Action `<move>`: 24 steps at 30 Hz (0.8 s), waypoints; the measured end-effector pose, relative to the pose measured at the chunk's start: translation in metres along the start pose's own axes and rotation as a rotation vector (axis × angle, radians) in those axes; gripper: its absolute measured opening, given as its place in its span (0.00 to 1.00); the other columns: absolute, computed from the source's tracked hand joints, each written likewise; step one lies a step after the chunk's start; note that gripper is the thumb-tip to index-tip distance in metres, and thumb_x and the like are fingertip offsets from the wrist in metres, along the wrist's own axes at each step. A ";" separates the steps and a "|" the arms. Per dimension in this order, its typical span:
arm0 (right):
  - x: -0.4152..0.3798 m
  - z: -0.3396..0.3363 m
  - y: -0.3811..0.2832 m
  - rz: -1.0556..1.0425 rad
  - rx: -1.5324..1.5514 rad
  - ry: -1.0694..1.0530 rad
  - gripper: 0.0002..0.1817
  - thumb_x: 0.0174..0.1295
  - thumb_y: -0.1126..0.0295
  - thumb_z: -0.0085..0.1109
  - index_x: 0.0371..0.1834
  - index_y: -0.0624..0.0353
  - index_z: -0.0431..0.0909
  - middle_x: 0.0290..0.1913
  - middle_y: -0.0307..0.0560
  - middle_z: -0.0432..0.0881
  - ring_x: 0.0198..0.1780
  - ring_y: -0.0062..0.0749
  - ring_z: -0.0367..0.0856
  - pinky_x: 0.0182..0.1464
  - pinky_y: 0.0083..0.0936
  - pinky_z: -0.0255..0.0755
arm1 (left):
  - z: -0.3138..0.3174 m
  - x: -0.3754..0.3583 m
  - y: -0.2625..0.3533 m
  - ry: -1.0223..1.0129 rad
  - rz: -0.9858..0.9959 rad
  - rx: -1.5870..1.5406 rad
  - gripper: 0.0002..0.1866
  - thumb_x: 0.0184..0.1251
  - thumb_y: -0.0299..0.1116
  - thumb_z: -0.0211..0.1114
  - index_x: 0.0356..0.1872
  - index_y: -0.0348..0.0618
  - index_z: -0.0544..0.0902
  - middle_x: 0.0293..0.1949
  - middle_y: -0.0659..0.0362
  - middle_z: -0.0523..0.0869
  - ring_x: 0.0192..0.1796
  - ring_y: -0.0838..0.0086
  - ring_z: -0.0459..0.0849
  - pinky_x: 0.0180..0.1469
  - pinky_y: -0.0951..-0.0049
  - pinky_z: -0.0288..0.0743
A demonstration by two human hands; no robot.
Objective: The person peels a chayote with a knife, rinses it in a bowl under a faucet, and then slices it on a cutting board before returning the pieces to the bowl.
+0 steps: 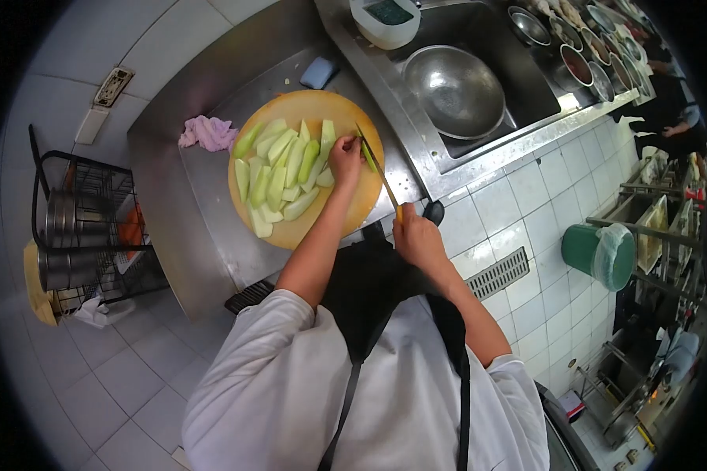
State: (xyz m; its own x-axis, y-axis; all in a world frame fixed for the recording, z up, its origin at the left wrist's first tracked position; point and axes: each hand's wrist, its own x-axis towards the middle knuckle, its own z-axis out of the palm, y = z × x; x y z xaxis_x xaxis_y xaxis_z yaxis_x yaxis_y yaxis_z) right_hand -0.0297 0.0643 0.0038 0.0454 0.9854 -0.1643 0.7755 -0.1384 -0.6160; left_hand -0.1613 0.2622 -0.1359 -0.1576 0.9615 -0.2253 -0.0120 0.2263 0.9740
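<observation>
My right hand (420,238) is closed round the yellow handle of a long knife (383,177). The blade points away from me, over the right side of a round wooden cutting board (361,208). Close beside the blade, my left hand (346,159) has its fingers bent around a small green vegetable piece (368,155), partly hidden by the fingers and blade. Several pale green peeled vegetable pieces (293,162), perhaps gourd or cucumber, lie spread over the board left of my left hand.
A pink cloth (207,133) and a blue sponge (317,73) lie on the steel counter. Right of the board, a large metal bowl (456,90) sits in the sink, near a scale (386,20). A green bin (585,251) stands on the floor; a person (675,118) is at far right.
</observation>
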 end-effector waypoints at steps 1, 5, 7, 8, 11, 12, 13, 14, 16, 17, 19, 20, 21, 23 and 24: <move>0.000 -0.001 -0.001 -0.001 -0.004 -0.006 0.14 0.67 0.67 0.58 0.45 0.67 0.68 0.25 0.67 0.83 0.29 0.64 0.85 0.33 0.55 0.79 | 0.000 0.000 0.000 0.004 -0.001 -0.005 0.10 0.72 0.31 0.69 0.43 0.32 0.84 0.35 0.56 0.86 0.31 0.74 0.86 0.29 0.74 0.86; 0.004 0.001 -0.003 0.000 -0.048 -0.038 0.14 0.69 0.67 0.56 0.46 0.69 0.68 0.24 0.67 0.82 0.28 0.64 0.85 0.31 0.54 0.78 | 0.000 -0.004 0.007 -0.001 -0.014 0.026 0.10 0.71 0.30 0.69 0.43 0.32 0.84 0.35 0.55 0.87 0.31 0.74 0.86 0.29 0.74 0.85; 0.007 0.003 -0.001 -0.001 -0.072 -0.046 0.14 0.70 0.67 0.56 0.46 0.69 0.68 0.23 0.66 0.82 0.27 0.63 0.85 0.31 0.54 0.78 | 0.000 -0.002 0.007 -0.011 -0.014 0.014 0.09 0.70 0.29 0.69 0.43 0.31 0.85 0.34 0.55 0.87 0.31 0.74 0.86 0.29 0.75 0.85; 0.008 0.004 -0.001 -0.002 -0.078 -0.045 0.14 0.70 0.67 0.55 0.46 0.69 0.68 0.23 0.66 0.82 0.27 0.63 0.85 0.30 0.54 0.79 | 0.000 -0.002 0.006 -0.002 -0.015 0.020 0.09 0.70 0.29 0.69 0.42 0.31 0.85 0.35 0.54 0.88 0.31 0.74 0.87 0.29 0.75 0.85; 0.009 0.005 -0.001 0.018 -0.106 -0.055 0.14 0.71 0.66 0.55 0.45 0.68 0.68 0.23 0.65 0.83 0.27 0.62 0.85 0.31 0.53 0.79 | -0.001 -0.004 0.010 0.013 -0.016 0.037 0.08 0.70 0.28 0.69 0.42 0.30 0.85 0.35 0.54 0.88 0.31 0.74 0.87 0.29 0.75 0.86; 0.009 0.005 -0.002 0.027 -0.118 -0.061 0.14 0.71 0.65 0.55 0.44 0.68 0.68 0.23 0.65 0.83 0.27 0.61 0.85 0.31 0.52 0.79 | -0.001 -0.005 0.011 0.012 -0.013 0.039 0.09 0.70 0.27 0.69 0.42 0.30 0.86 0.35 0.54 0.88 0.32 0.74 0.87 0.29 0.75 0.86; 0.010 0.004 -0.003 0.023 -0.114 -0.059 0.14 0.71 0.65 0.55 0.44 0.68 0.68 0.23 0.64 0.83 0.27 0.61 0.85 0.30 0.52 0.80 | -0.001 -0.005 0.012 0.010 -0.011 0.040 0.09 0.69 0.27 0.69 0.42 0.30 0.86 0.36 0.54 0.88 0.32 0.74 0.87 0.29 0.75 0.86; 0.010 0.003 -0.003 0.019 -0.109 -0.057 0.14 0.71 0.65 0.55 0.44 0.68 0.69 0.23 0.64 0.83 0.27 0.61 0.86 0.30 0.51 0.80 | -0.002 -0.006 0.013 0.009 -0.014 0.018 0.09 0.69 0.27 0.69 0.42 0.29 0.86 0.36 0.54 0.88 0.32 0.74 0.87 0.30 0.75 0.86; 0.012 0.005 -0.003 0.009 -0.114 -0.054 0.14 0.71 0.65 0.55 0.44 0.67 0.69 0.23 0.63 0.83 0.27 0.60 0.86 0.30 0.50 0.80 | -0.002 -0.007 0.014 0.006 -0.018 -0.026 0.09 0.69 0.28 0.69 0.42 0.29 0.86 0.36 0.54 0.89 0.32 0.75 0.87 0.30 0.75 0.86; 0.014 0.008 -0.001 0.002 -0.124 -0.054 0.14 0.71 0.65 0.55 0.44 0.67 0.69 0.23 0.63 0.83 0.27 0.59 0.86 0.30 0.50 0.80 | -0.002 -0.008 0.015 0.007 -0.021 -0.026 0.09 0.69 0.28 0.69 0.42 0.29 0.85 0.36 0.54 0.89 0.32 0.75 0.87 0.30 0.75 0.86; 0.017 0.009 -0.002 0.010 -0.140 -0.070 0.13 0.71 0.65 0.55 0.44 0.66 0.69 0.24 0.63 0.84 0.27 0.59 0.86 0.30 0.49 0.80 | -0.001 -0.010 0.017 0.008 -0.026 -0.027 0.10 0.69 0.28 0.70 0.42 0.28 0.85 0.36 0.54 0.89 0.32 0.75 0.87 0.30 0.75 0.85; 0.018 0.009 -0.003 0.025 -0.146 -0.088 0.13 0.71 0.65 0.55 0.44 0.66 0.69 0.25 0.62 0.84 0.28 0.58 0.87 0.31 0.50 0.80 | -0.002 -0.010 0.019 -0.003 -0.037 -0.022 0.10 0.70 0.28 0.69 0.43 0.29 0.85 0.37 0.55 0.88 0.33 0.75 0.86 0.30 0.75 0.85; 0.019 0.008 -0.005 0.040 -0.152 -0.106 0.13 0.71 0.65 0.55 0.45 0.65 0.69 0.26 0.62 0.85 0.29 0.58 0.87 0.32 0.50 0.81 | -0.002 -0.010 0.018 -0.013 -0.049 -0.017 0.10 0.70 0.28 0.69 0.45 0.29 0.85 0.38 0.56 0.88 0.34 0.76 0.86 0.30 0.75 0.85; 0.023 0.007 -0.006 0.053 -0.175 -0.101 0.13 0.71 0.65 0.55 0.44 0.65 0.69 0.26 0.62 0.85 0.29 0.58 0.87 0.32 0.49 0.81 | -0.003 -0.010 0.018 -0.016 -0.059 -0.010 0.11 0.71 0.29 0.68 0.47 0.30 0.85 0.39 0.56 0.87 0.34 0.77 0.85 0.31 0.75 0.85; 0.024 0.008 -0.007 0.059 -0.187 -0.098 0.13 0.71 0.65 0.55 0.44 0.65 0.69 0.26 0.62 0.85 0.29 0.58 0.87 0.32 0.48 0.81 | -0.002 -0.010 0.018 -0.009 -0.058 -0.008 0.11 0.71 0.29 0.69 0.47 0.30 0.85 0.39 0.56 0.87 0.34 0.77 0.85 0.31 0.75 0.85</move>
State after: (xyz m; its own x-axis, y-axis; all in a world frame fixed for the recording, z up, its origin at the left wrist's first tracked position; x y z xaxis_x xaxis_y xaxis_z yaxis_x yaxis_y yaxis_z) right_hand -0.0386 0.0885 -0.0022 0.0397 0.9604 -0.2760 0.8769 -0.1659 -0.4512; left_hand -0.1621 0.2560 -0.1156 -0.1471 0.9483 -0.2813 -0.0286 0.2802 0.9595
